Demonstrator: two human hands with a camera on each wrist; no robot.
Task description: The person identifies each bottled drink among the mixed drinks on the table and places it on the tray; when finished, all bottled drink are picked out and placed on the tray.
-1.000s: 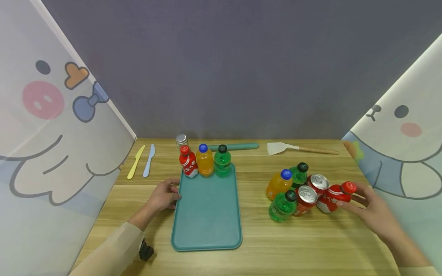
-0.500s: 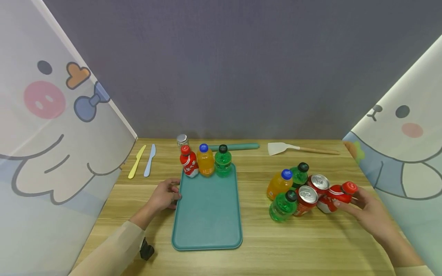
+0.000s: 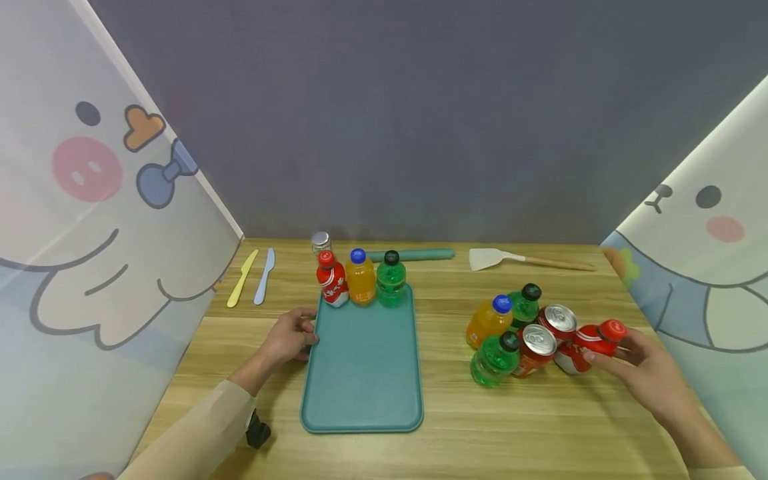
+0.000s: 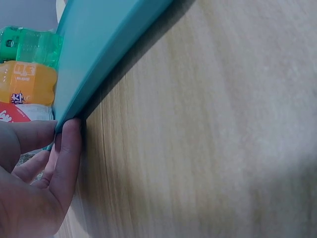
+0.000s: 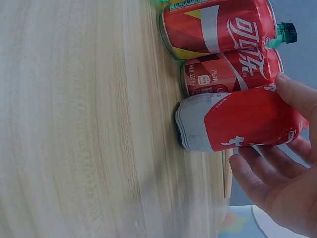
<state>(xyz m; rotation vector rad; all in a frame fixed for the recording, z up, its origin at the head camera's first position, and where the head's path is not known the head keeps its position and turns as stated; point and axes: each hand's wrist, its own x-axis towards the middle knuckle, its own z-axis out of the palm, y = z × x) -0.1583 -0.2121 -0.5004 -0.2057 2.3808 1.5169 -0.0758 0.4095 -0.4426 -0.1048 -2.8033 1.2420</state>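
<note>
Red bottle: [image 3: 585, 345] at the right end of the drinks cluster on the surface, leaning toward the right hand, base down on the wood in the right wrist view [image 5: 237, 124]
Right hand: [image 3: 651, 373] thumb on one side of the red bottle, fingers [image 5: 262, 173] curled round the other, gripping its body
Left hand: [image 3: 291, 337] at the left edge of the teal tray [image 3: 360, 393], fingers [image 4: 67, 163] pressed together against the rim, thumb on top
Cluster: two red cans [image 3: 543, 333] just beside the held bottle, then an orange bottle [image 3: 487, 321] and two green bottles [image 3: 495, 357], all packed close
On the tray: red, orange and green bottles [image 3: 361, 283] upright in a row along the far edge
Surface: [image 3: 480, 427] light wood-grain top, planks running left to right
Far edge: yellow and blue knives [image 3: 252, 285] at left, small silver-lidded jar [image 3: 321, 243], teal rod [image 3: 414, 254], white spatula [image 3: 516, 259]
Room: dark grey-purple back wall [image 3: 390, 120], white cartoon-animal panels [image 3: 90, 200] slanting in on both sides
</note>
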